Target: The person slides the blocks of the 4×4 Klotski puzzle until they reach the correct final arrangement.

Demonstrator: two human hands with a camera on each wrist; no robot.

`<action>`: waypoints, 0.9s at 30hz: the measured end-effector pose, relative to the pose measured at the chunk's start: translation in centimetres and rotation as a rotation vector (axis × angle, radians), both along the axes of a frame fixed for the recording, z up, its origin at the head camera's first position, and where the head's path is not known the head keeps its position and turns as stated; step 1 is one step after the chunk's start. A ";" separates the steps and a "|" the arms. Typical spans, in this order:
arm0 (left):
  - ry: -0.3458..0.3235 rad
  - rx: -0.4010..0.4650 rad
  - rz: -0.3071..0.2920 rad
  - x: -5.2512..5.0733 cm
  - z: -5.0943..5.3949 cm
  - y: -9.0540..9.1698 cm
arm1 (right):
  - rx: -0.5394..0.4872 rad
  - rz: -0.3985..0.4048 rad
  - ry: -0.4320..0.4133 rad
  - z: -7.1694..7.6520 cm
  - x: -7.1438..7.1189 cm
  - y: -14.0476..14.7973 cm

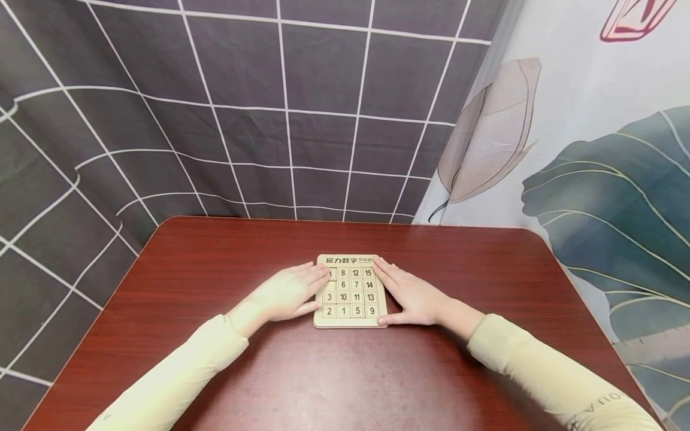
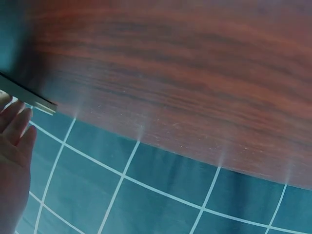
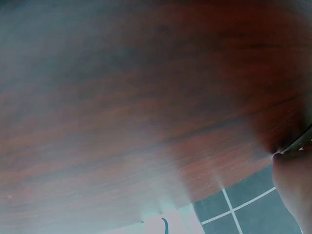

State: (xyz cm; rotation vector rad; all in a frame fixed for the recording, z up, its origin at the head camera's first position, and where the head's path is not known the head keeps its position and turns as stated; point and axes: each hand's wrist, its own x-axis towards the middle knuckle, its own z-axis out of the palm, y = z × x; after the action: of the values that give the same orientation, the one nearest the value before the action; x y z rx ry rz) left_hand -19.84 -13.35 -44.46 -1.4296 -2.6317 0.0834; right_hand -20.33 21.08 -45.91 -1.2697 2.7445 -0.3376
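A pale wooden sliding number puzzle [image 1: 350,323] lies flat on the table, with dark writing along its top edge. Its square tiles carry black numbers, and a tile-less space shows at the left of the second row. My left hand [image 1: 291,292] lies along the puzzle's left side, its straight fingers reaching over the upper left tile and partly covering its number. At the right side, my right hand [image 1: 417,296] touches the frame with extended fingers near the top corner and the thumb at the bottom corner. The left wrist view catches the puzzle's edge [image 2: 29,96] beside the fingers.
The reddish-brown wooden table [image 1: 215,257] has rounded far corners. Behind it hangs a dark curtain [image 1: 323,72] with a white grid. A white curtain with leaf patterns [image 1: 609,191] hangs on the right.
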 end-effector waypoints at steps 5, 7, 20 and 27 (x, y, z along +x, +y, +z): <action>-0.008 -0.006 0.014 -0.4 0.1 0.2 | 0.000 0.002 0.008 -0.1 0.0 0.1; -0.007 -0.005 0.014 -0.4 0.1 0.1 | -0.001 0.001 0.008 -0.1 0.0 0.2; 0.063 0.034 -0.090 2.3 -0.1 -1.7 | 0.017 -0.018 -0.020 -0.3 0.0 0.1; 0.100 0.052 -0.124 3.8 0.0 -2.0 | 0.021 -0.020 -0.022 -0.3 -0.1 0.2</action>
State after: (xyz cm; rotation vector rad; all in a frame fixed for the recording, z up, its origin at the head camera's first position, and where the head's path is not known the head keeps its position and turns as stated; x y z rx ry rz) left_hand -16.03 -15.33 -44.49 -1.5251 -2.4423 0.0700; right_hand -20.41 21.24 -46.21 -1.2267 2.7364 -0.3220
